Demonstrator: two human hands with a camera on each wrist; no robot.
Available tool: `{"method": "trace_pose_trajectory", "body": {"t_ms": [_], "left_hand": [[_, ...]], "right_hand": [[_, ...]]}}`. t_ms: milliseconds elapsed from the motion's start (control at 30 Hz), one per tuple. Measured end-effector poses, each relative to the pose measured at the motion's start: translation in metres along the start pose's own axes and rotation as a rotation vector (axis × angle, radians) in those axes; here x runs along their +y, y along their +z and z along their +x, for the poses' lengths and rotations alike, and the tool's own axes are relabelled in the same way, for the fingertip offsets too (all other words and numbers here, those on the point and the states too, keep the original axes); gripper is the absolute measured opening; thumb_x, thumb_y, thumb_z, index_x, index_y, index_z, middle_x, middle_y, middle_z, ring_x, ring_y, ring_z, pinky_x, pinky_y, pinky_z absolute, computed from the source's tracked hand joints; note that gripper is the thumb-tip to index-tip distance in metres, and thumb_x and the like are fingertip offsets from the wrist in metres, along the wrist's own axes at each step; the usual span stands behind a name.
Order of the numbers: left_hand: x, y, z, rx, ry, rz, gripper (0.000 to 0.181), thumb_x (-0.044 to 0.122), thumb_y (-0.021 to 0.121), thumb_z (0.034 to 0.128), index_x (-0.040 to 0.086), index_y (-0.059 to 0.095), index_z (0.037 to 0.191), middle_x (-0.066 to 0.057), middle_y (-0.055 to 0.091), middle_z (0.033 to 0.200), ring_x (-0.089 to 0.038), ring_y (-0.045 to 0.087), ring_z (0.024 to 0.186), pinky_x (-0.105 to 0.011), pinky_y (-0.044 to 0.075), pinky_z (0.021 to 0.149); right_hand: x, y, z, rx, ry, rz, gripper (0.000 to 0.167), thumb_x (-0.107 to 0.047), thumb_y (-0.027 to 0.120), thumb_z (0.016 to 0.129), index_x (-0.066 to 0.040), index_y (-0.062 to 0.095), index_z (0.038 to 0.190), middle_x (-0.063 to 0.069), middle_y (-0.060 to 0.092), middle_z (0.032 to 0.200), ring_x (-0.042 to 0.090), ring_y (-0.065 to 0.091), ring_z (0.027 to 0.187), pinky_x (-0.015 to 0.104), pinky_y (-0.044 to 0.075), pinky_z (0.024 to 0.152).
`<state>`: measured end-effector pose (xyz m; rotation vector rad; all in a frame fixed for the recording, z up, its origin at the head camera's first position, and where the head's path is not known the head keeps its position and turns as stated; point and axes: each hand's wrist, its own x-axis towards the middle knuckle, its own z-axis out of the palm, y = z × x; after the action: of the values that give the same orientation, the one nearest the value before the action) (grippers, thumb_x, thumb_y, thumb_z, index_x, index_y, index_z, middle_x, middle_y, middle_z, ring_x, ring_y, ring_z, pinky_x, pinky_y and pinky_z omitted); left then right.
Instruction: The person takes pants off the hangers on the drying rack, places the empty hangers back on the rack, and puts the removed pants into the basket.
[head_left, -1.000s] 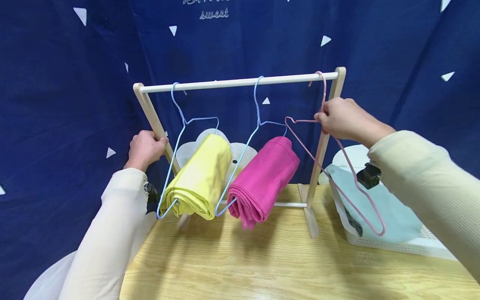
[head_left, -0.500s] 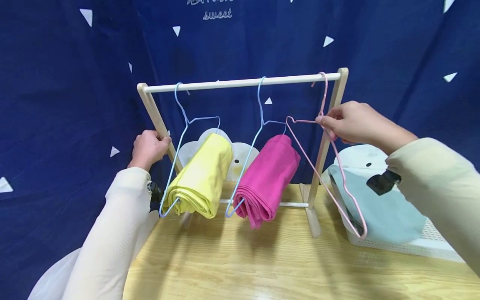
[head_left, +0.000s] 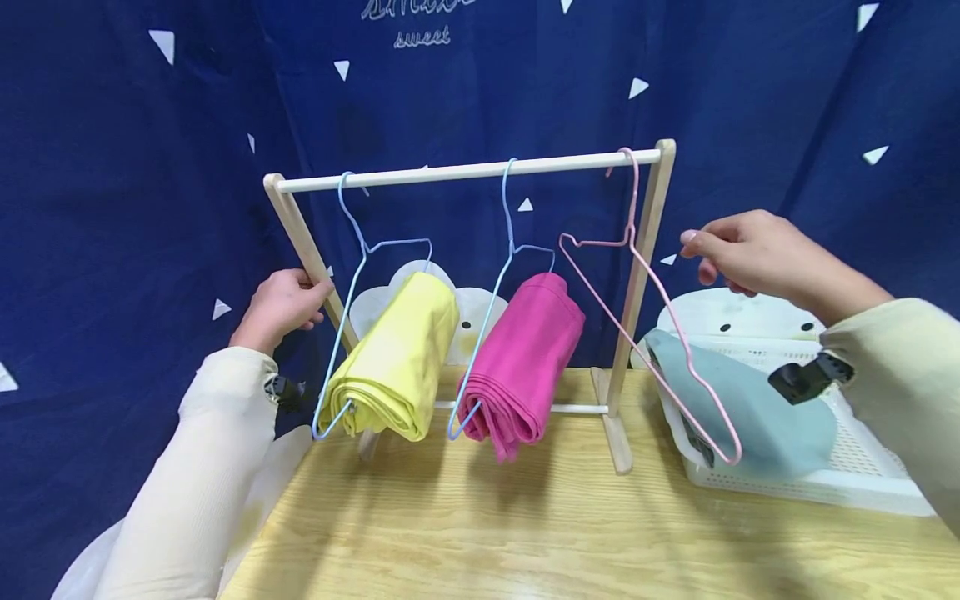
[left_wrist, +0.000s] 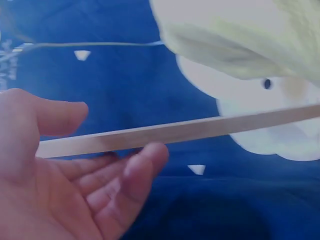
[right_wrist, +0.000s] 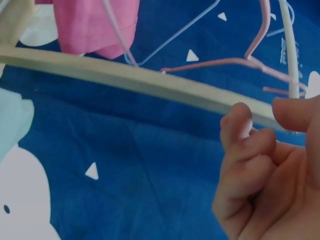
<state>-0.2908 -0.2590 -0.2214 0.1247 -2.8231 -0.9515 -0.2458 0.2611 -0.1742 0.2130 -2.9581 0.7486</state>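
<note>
Hanger in pink (head_left: 631,239) hangs bare at the rack's (head_left: 420,175) right end, its placing seemingly done, right hand (head_left: 765,254) loose and empty beyond that end, left hand (head_left: 281,304) relaxed around the rack's left post (head_left: 301,237), so next probably calls for drawing both hands clear.

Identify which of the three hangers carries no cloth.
The pink hanger at the right end of the rail. Its wire is bare; the left blue hanger holds yellow cloth, the middle blue hanger magenta cloth.
</note>
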Motion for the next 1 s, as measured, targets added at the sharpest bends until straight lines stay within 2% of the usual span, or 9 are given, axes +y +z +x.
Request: {"method": "trace_pose_trajectory", "body": {"t_ms": [100, 167, 300, 433, 500, 567, 733, 867, 1000], "left_hand": [[0.003, -0.010, -0.011, 0.003, -0.014, -0.024, 0.057, 0.038, 0.044, 0.1025, -0.003, 0.045, 0.142, -0.028, 0.057, 0.131, -0.031, 0.066, 0.096, -0.041, 0.055, 0.087], [0.004, -0.016, -0.021, 0.016, -0.016, -0.039, 0.061, 0.041, 0.042, 0.1034, -0.002, 0.038, 0.147, -0.028, 0.052, 0.139, -0.037, 0.064, 0.107, -0.050, 0.051, 0.097], [0.009, -0.026, -0.044, 0.107, 0.024, -0.082, 0.061, 0.042, 0.040, 0.1038, 0.003, 0.036, 0.150, -0.026, 0.048, 0.145, -0.041, 0.059, 0.118, -0.056, 0.046, 0.103], [0.019, -0.034, -0.069, 0.232, 0.100, -0.149, 0.054, 0.040, 0.043, 0.1032, 0.007, 0.045, 0.146, -0.019, 0.054, 0.141, -0.020, 0.063, 0.105, -0.030, 0.053, 0.089], [0.025, -0.036, -0.081, 0.263, 0.156, -0.190, 0.050, 0.038, 0.045, 0.1030, 0.008, 0.049, 0.143, -0.014, 0.057, 0.136, -0.006, 0.061, 0.097, -0.016, 0.050, 0.080], [0.031, -0.037, -0.091, 0.269, 0.226, -0.242, 0.045, 0.033, 0.048, 0.1027, 0.007, 0.052, 0.140, -0.003, 0.061, 0.130, 0.002, 0.059, 0.091, -0.008, 0.048, 0.074], [0.049, -0.030, -0.108, 0.262, 0.417, -0.345, 0.033, 0.017, 0.051, 0.1018, 0.002, 0.059, 0.130, 0.018, 0.062, 0.111, 0.004, 0.063, 0.088, -0.010, 0.051, 0.073], [0.060, -0.017, -0.119, 0.247, 0.516, -0.397, 0.030, 0.006, 0.046, 0.1014, 0.000, 0.061, 0.126, 0.014, 0.062, 0.112, 0.002, 0.065, 0.090, -0.012, 0.052, 0.075], [0.067, 0.001, -0.130, 0.195, 0.557, -0.465, 0.028, 0.000, 0.047, 0.0988, -0.003, 0.062, 0.122, 0.010, 0.065, 0.110, -0.002, 0.066, 0.091, -0.014, 0.053, 0.077]], "right_hand": [[0.011, 0.004, 0.001, 0.014, 0.002, -0.005, 0.061, -0.055, 0.040, 0.101, -0.001, 0.060, 0.121, 0.003, 0.061, 0.080, 0.018, 0.053, 0.063, 0.032, 0.043, 0.053], [0.017, 0.007, 0.002, 0.010, 0.009, -0.014, 0.058, -0.052, 0.043, 0.101, -0.001, 0.059, 0.121, 0.006, 0.063, 0.083, 0.019, 0.054, 0.066, 0.033, 0.044, 0.053], [0.024, 0.014, 0.006, -0.020, 0.018, -0.020, 0.055, -0.048, 0.047, 0.101, -0.001, 0.058, 0.126, 0.012, 0.065, 0.093, 0.023, 0.055, 0.073, 0.034, 0.045, 0.056], [0.026, 0.022, 0.010, -0.031, 0.010, -0.014, 0.051, -0.044, 0.049, 0.101, -0.002, 0.057, 0.130, 0.016, 0.065, 0.101, 0.025, 0.056, 0.077, 0.035, 0.047, 0.059], [0.027, 0.026, 0.012, -0.030, 0.003, -0.011, 0.048, -0.040, 0.050, 0.102, -0.002, 0.056, 0.130, 0.016, 0.065, 0.104, 0.024, 0.056, 0.077, 0.035, 0.047, 0.059], [0.028, 0.031, 0.014, -0.036, -0.008, -0.004, 0.046, -0.038, 0.050, 0.102, -0.001, 0.055, 0.130, 0.017, 0.064, 0.105, 0.023, 0.057, 0.076, 0.034, 0.048, 0.058], [0.033, 0.044, 0.018, -0.052, -0.038, -0.010, 0.049, -0.033, 0.051, 0.102, 0.004, 0.049, 0.135, 0.025, 0.063, 0.114, 0.024, 0.064, 0.079, 0.035, 0.054, 0.061], [0.036, 0.054, 0.023, -0.068, -0.058, -0.055, 0.056, -0.034, 0.053, 0.101, 0.007, 0.044, 0.138, 0.032, 0.057, 0.128, 0.042, 0.063, 0.104, 0.053, 0.054, 0.083], [0.037, 0.064, 0.027, -0.092, -0.095, -0.057, 0.061, -0.034, 0.056, 0.100, 0.008, 0.040, 0.141, 0.035, 0.051, 0.135, 0.051, 0.053, 0.121, 0.065, 0.043, 0.098]]}}
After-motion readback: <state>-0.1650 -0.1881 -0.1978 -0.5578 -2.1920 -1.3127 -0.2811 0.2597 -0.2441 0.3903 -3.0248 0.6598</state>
